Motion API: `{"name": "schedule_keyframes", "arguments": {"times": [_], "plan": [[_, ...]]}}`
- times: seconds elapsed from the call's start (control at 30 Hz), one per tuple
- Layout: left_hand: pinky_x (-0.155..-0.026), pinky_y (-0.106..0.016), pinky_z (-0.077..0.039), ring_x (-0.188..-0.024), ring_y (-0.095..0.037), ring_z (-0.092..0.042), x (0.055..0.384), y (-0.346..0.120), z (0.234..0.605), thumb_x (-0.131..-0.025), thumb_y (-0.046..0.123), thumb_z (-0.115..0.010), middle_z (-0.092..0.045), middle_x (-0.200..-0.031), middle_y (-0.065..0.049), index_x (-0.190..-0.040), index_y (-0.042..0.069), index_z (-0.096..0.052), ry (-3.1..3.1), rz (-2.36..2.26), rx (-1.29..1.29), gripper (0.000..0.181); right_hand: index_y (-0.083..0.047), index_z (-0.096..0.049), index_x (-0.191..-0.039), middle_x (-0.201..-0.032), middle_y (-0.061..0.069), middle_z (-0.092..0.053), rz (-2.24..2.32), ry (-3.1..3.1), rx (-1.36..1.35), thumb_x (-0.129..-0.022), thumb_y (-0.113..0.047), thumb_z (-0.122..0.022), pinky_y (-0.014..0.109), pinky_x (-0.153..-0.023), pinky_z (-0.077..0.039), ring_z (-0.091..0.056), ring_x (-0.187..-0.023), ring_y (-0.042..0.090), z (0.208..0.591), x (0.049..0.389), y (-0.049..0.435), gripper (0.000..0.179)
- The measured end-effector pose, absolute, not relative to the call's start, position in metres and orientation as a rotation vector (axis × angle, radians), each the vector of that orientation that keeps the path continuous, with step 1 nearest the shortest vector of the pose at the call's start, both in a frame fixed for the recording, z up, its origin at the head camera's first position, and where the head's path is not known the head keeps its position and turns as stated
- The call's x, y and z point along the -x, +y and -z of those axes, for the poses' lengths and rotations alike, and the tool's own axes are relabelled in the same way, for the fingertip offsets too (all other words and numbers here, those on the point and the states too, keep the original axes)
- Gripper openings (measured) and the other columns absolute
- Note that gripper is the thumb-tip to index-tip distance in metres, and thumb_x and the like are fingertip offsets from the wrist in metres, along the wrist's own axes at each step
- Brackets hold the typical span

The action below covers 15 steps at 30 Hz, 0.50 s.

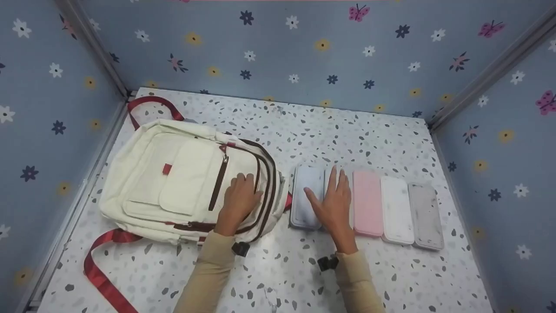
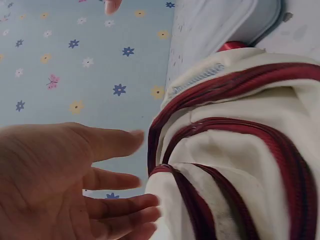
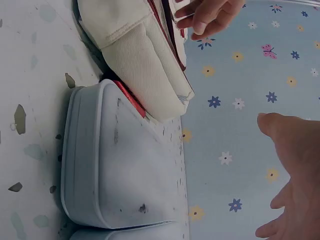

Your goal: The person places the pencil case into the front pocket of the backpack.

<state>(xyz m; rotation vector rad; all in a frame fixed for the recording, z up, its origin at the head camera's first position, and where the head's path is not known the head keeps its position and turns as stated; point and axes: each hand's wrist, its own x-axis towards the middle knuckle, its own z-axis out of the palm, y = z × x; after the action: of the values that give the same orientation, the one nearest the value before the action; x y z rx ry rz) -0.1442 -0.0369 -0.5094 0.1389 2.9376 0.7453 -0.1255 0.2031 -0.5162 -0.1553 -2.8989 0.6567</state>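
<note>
A cream backpack (image 1: 191,178) with dark red zippers lies flat on the speckled table. Just over its front pocket is my left hand (image 1: 239,200); in the left wrist view its fingers (image 2: 125,205) are extended beside the bag and hold nothing. Right of the bag, several flat boxes with rounded corners form a row. My right hand (image 1: 334,211) hovers above the row's left end, fingers spread and grasping nothing. Below it are a light blue box (image 1: 306,215) and a second box, mostly hidden. Further right come a pink box (image 1: 368,204), a white box (image 1: 397,213) and a grey box (image 1: 425,217).
Red straps (image 1: 102,278) trail from the backpack's left side onto the table (image 1: 278,278). Blue flowered panels (image 1: 286,48) enclose the table at the back and on both sides. A small black camera is worn at each wrist.
</note>
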Motion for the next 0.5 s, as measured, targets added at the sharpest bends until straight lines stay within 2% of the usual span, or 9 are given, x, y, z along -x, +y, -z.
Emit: {"name": "schedule_keyframes", "arguments": {"times": [0.23,0.5], "plan": [[-0.072,-0.046,-0.050,-0.088,-0.035,-0.056,0.132,-0.040,0.520,-0.085,0.017,-0.071,-0.056,-0.097,-0.020,-0.103,-0.004,-0.056,2.893,-0.723,-0.106,0.030,-0.002,-0.022,-0.150,-0.145,0.030,-0.033,-0.738,-2.896,0.174,-0.082,-0.053,-0.067,0.055,-0.107,-0.031,-0.036,-0.133,0.044,0.526,0.113,0.201,0.096],[-0.065,-0.046,-0.049,-0.076,-0.033,-0.058,0.130,-0.042,0.518,-0.091,0.007,-0.057,-0.057,-0.084,-0.015,-0.092,0.000,-0.057,2.917,-0.741,-0.159,0.007,0.000,-0.022,-0.149,-0.137,0.030,-0.042,-0.880,-2.958,0.195,-0.083,-0.048,-0.068,0.054,-0.102,-0.036,-0.044,-0.124,0.044,0.535,0.101,0.199,0.094]]}}
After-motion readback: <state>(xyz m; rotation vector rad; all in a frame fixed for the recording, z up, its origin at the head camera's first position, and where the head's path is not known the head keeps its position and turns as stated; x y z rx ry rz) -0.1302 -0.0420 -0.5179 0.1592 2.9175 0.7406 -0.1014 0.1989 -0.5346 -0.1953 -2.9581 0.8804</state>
